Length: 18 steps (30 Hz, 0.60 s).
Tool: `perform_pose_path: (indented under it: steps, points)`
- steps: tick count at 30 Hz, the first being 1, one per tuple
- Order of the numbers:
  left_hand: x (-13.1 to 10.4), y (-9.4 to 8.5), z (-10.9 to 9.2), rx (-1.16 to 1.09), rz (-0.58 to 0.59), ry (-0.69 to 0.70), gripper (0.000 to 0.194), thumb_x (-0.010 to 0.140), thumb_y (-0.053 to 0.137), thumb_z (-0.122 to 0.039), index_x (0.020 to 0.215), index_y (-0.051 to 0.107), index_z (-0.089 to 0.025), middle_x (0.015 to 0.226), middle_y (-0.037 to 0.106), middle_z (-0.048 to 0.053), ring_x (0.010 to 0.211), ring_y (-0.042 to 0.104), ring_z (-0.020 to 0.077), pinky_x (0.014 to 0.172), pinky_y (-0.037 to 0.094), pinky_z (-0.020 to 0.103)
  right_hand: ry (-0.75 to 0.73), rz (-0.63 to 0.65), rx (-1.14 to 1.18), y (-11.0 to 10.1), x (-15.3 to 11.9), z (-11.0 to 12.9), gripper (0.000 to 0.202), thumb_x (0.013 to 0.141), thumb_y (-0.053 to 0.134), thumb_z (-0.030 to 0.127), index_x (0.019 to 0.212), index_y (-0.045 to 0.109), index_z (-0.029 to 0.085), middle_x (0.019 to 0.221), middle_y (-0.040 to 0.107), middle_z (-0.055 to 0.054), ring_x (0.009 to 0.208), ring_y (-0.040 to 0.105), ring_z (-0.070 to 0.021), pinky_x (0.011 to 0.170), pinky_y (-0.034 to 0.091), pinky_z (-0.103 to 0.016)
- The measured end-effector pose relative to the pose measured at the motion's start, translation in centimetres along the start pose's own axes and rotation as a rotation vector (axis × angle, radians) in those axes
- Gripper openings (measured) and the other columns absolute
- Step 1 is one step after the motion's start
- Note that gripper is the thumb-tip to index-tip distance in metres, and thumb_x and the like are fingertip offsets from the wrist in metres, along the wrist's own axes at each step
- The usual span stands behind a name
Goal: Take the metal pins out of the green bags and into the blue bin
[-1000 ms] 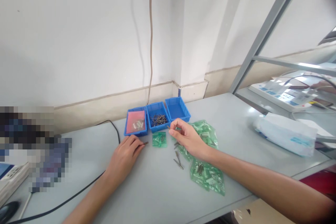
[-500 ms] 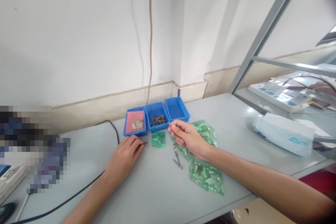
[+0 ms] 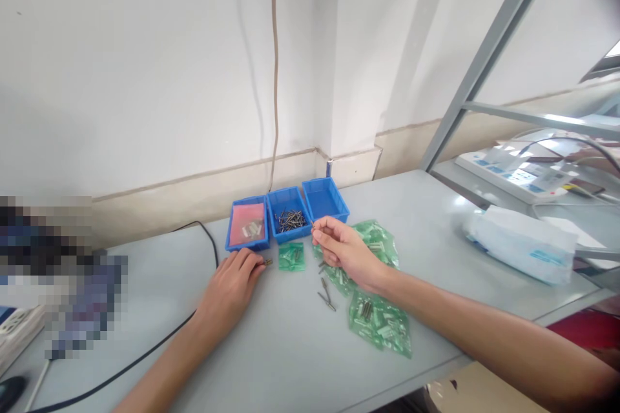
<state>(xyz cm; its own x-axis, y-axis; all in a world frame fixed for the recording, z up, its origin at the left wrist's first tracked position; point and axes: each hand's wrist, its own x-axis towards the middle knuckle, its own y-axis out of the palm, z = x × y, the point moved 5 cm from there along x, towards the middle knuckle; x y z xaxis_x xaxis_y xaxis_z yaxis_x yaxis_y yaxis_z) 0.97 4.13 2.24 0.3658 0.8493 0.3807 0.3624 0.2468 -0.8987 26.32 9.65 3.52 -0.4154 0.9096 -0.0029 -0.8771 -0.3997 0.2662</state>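
My left hand (image 3: 235, 281) rests low on the table, its fingers closed on a small metal pin (image 3: 267, 262) whose end sticks out. My right hand (image 3: 339, 248) is raised in a pinch around another thin metal pin (image 3: 312, 224), near the front of the blue bins. Dark metal pins lie piled in the middle blue bin (image 3: 278, 235). A small green plastic bag (image 3: 291, 258) with pins lies between my hands. Loose metal pins (image 3: 327, 300) lie below my right hand. Larger green bags (image 3: 382, 329) of pins lie beside and partly under my right forearm.
The left blue bin (image 3: 227, 232) holds a pink bag (image 3: 241, 219) and a clear packet. Another blue bin (image 3: 325, 200) stands at the right. A black cable (image 3: 145, 355) crosses the table at left. A white plastic package (image 3: 523, 245) and a metal frame (image 3: 484, 68) are at right.
The view has shifted very slightly. Both hands stay almost in place, and the pin in my left fingers shows a little differently.
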Motion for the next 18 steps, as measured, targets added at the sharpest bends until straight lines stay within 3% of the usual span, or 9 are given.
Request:
perform_pose_path:
  steps: [6,18]
  points:
    - [0.1,-0.1,-0.1,0.0,0.006,-0.005,0.022,0.113,0.044,-0.035,0.106,0.062,-0.023,0.104,0.067,0.005,0.094,0.062,0.0246,0.083,0.047,0.037,-0.112,0.018,-0.293,0.4,-0.4,0.8,0.029,0.096,0.073,0.049,0.094,0.061,0.023,0.08,0.053,0.003,0.06,0.039,-0.011,0.051,0.03,-0.025]
    - [0.1,0.0,-0.1,0.02,-0.014,0.02,0.027,0.114,0.041,-0.034,0.104,0.063,-0.022,0.1,0.066,0.005,0.09,0.061,0.024,0.082,0.048,0.037,-0.147,0.014,-0.369,0.5,-0.5,1.4,0.025,0.092,0.079,0.042,0.093,0.066,0.021,0.085,0.063,0.0,0.073,0.054,-0.0146,0.064,0.041,-0.028]
